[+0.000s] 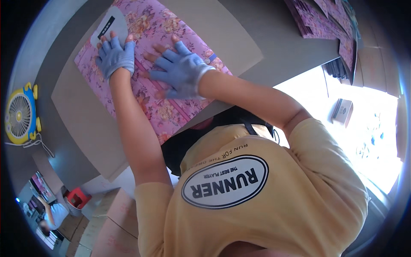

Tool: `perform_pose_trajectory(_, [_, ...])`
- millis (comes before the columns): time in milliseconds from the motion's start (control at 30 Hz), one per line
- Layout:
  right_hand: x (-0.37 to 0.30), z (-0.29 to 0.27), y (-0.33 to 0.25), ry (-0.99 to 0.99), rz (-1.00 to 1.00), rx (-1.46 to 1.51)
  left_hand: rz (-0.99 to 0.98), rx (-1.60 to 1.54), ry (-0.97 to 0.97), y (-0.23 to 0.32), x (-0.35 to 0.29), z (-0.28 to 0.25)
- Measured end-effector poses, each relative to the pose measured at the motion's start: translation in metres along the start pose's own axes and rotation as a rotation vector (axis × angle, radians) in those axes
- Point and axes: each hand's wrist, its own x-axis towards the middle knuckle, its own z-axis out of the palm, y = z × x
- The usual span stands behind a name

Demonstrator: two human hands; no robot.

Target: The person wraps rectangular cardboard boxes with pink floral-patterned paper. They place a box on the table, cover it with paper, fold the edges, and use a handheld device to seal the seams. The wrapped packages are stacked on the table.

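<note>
A flat pink, flower-printed piece [167, 25] lies aslant on a beige board, with a darker pink strip [180, 110] running along it. On its far left part sits a pale rounded card [122, 21] with a dark label. My left hand [115, 55], in a light blue fingerless glove, lies flat with its fingertips at the card's near edge. My right hand [180, 70], gloved alike, is spread over the middle of the pink piece, slightly blurred. Whether its palm presses down or hovers I cannot tell. Neither hand grips anything.
The beige board [77, 111] rests on a grey table [244, 25]. A yellow and blue fan [20, 113] stands at the left edge. More pink flowered pieces [319, 21] are stacked at the far right. Cardboard boxes [115, 222] and another person [53, 216] are at lower left.
</note>
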Motion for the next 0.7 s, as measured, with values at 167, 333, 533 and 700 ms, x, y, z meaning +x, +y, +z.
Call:
perform_pose_trajectory(167, [-0.046,-0.009,0.027,0.062,-0.038,0.049,0.006,0.038,-0.015,0.001,-0.003,-0.003])
perform_pose_trajectory(333, [0.011,-0.012,0.071,0.079,-0.043,-0.05,-0.024,0.046,-0.028,0.01,-0.009,-0.012])
perform_pose_trajectory(533, [0.174,0.007,0.141,0.195,0.026,-0.182,-0.024,-0.047,-0.004,0.013,-0.012,-0.015])
perform_pose_trajectory(700, [0.273,0.003,0.191,0.192,0.034,-0.166,-0.031,-0.011,-0.096,0.015,-0.008,-0.025])
